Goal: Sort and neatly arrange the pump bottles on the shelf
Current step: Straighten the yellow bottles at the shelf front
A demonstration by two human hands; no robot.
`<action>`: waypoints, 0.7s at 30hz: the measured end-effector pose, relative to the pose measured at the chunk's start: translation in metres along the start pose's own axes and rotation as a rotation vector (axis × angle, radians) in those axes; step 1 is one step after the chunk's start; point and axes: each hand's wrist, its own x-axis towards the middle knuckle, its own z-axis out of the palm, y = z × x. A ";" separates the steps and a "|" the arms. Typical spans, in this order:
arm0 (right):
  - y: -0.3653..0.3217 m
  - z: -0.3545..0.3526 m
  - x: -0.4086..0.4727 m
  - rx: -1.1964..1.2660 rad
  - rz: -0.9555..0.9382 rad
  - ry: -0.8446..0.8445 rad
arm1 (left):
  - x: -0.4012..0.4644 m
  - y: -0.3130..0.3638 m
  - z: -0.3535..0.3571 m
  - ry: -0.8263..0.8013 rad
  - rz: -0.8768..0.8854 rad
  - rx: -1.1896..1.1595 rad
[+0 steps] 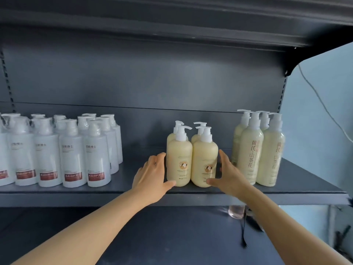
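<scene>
Left hand (152,173) and right hand (228,174) are flanking the cream bottles (192,159) at frame centre, fingers straight, gripping nothing | white bottles (61,150) left, tall bottles (257,148) right are standing grouped on shelf (286,188) | sorting looking nearly done; squaring centre group remaining.

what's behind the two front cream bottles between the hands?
Behind the two front cream bottles stand two more of the same kind; only their white pump heads and shoulders show. Their bodies and labels are covered, so anything further back cannot be seen.
</scene>
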 end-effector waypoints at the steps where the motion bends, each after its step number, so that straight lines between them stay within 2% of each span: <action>1: 0.000 -0.002 0.004 0.020 0.015 -0.020 | 0.004 0.000 0.000 -0.010 -0.001 -0.019; 9: -0.001 -0.006 0.020 0.086 -0.012 -0.190 | 0.033 -0.014 0.005 -0.116 0.084 -0.140; 15: -0.002 -0.012 0.025 0.135 -0.080 -0.248 | 0.046 -0.022 0.010 -0.252 0.109 -0.268; 21: 0.005 -0.020 0.036 0.145 -0.132 -0.313 | 0.051 -0.019 0.002 -0.254 0.115 -0.345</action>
